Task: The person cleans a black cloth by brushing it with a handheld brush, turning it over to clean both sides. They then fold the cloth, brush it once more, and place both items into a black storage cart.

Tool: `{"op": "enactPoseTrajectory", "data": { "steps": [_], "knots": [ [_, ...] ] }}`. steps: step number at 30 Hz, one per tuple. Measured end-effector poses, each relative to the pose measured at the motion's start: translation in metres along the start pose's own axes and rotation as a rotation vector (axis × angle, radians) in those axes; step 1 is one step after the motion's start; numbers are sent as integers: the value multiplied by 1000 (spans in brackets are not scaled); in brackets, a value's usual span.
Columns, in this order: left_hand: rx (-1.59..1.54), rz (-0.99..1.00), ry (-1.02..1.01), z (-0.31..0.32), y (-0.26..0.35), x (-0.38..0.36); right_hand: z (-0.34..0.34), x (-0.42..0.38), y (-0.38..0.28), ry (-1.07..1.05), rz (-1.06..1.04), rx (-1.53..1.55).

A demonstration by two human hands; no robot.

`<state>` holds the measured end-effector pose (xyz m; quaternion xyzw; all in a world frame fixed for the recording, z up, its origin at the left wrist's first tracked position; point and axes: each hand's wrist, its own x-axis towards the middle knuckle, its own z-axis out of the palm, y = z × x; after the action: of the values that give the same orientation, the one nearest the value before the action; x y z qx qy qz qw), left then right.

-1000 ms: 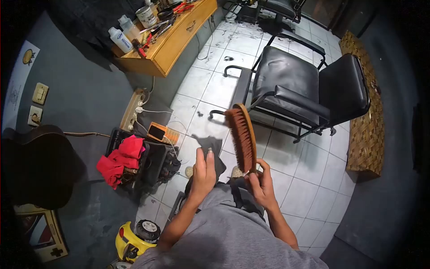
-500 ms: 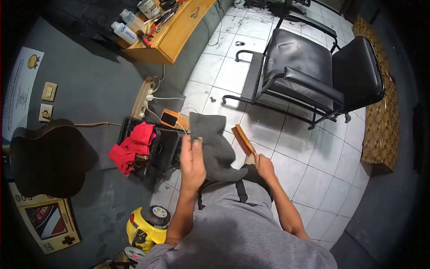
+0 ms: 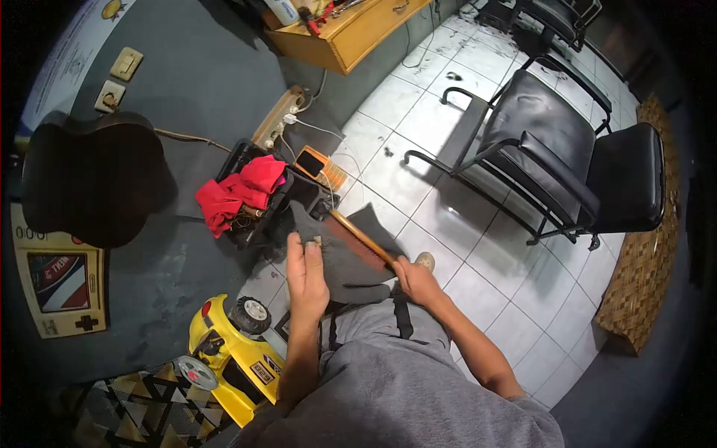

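Brush (image 3: 363, 235), gripped at one end by the right hand (image 3: 420, 284), has been brought over the cloth (image 3: 337, 275); cloth is pinched by the left hand (image 3: 307, 282), now within bristle reach.

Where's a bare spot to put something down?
The white floor tiles look bare between your right forearm, the black chair and the woven panel. The chair's seat looks bare too. By the wall it's crowded: red cloth, phone, yellow toy.
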<state>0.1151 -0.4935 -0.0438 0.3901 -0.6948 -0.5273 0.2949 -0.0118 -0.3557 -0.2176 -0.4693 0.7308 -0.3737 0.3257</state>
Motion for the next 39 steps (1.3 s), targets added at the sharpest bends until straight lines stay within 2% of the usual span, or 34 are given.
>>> {"op": "enactPoseTrajectory", "data": {
  "steps": [1, 2, 4, 5, 7, 8, 9, 10, 11, 12, 13, 14, 15, 17, 18, 19, 21, 22, 23, 25, 27, 29, 30, 31, 33, 35, 36, 37, 38, 39],
  "knots": [
    [-63, 15, -30, -8, -2, -3, 12, -4, 23, 1, 14, -27],
    [-334, -43, 85, -3, -7, -9, 22, -12, 40, 28, 137, -100],
    [-323, 16, 113, -17, -7, -15, 16, -22, 53, -128, 388, -208],
    [-303, 47, 126, -24, -6, -21, 22, -31, 56, -138, 373, -219],
    [-418, -13, 191, -26, 17, -27, 32, -35, 65, 82, 328, -89],
    [-261, -50, 116, -31, 21, -32, 14, -34, 27, 16, 395, 34],
    [-105, -86, 35, -35, 22, -36, 17, -32, 15, -2, 377, 16],
    [-83, -10, 5, -39, 7, -43, 20, -27, 6, 45, 261, 144],
    [-121, -91, -76, -44, -15, -53, 24, -24, -4, 89, 149, 275],
    [-90, -65, -110, -44, -21, -61, 20, -23, -30, 79, 141, 264],
    [-58, -40, -148, -43, -24, -69, 9, -20, -68, 5, 110, 517],
    [-69, -138, -251, -46, -26, -77, 2, -21, -99, -68, 80, 768],
    [6, -215, -316, -52, -10, -83, 2, -24, -115, -143, 50, 857],
    [-38, -82, -349, -53, -27, -96, 2, -35, -148, -228, 125, 1053],
    [-105, -37, -337, -54, -35, -101, 6, -39, -143, -284, 130, 1087],
    [-118, -28, -334, -56, -40, -106, 9, -45, -146, -282, 128, 1072],
    [-239, -163, -385, -62, -43, -116, 12, -57, -155, -150, 138, 967],
    [-136, -193, -451, -68, -40, -121, 7, -65, -165, -75, 176, 982],
    [-116, -81, -413, -67, -47, -128, 9, -72, -164, 38, 140, 989],
    [-48, 19, -434, -63, -67, -142, 2, -86, -169, 131, 140, 998],
    [-94, 53, -446, -54, -68, -153, -5, -97, -167, 239, 103, 875],
    [-81, 139, -332, -42, -68, -162, -16, -105, -176, 345, 124, 649],
    [21, 62, -315, -38, -63, -167, -17, -109, -163, 439, 49, 506],
    [14, 55, -333, -33, -54, -171, -24, -117, -163, 439, 152, 565],
    [-60, 27, -89, -21, -32, -167, -33, -138, -177, 477, 210, 668],
    [-125, -7, -58, -11, -21, -166, -32, -152, -170, 436, 2, 702],
    [-163, -72, -54, -9, -12, -162, -24, -155, -168, 446, 33, 779],
    [-198, -129, -46, -6, -6, -159, -18, -162, -153, 347, 134, 853],
    [-320, -3, -54, 2, -17, -156, -8, -164, -130, 312, 50, 569],
    [-295, 183, -2, 8, -11, -151, 4, -164, -107, 277, -30, 284]
  ]
}}
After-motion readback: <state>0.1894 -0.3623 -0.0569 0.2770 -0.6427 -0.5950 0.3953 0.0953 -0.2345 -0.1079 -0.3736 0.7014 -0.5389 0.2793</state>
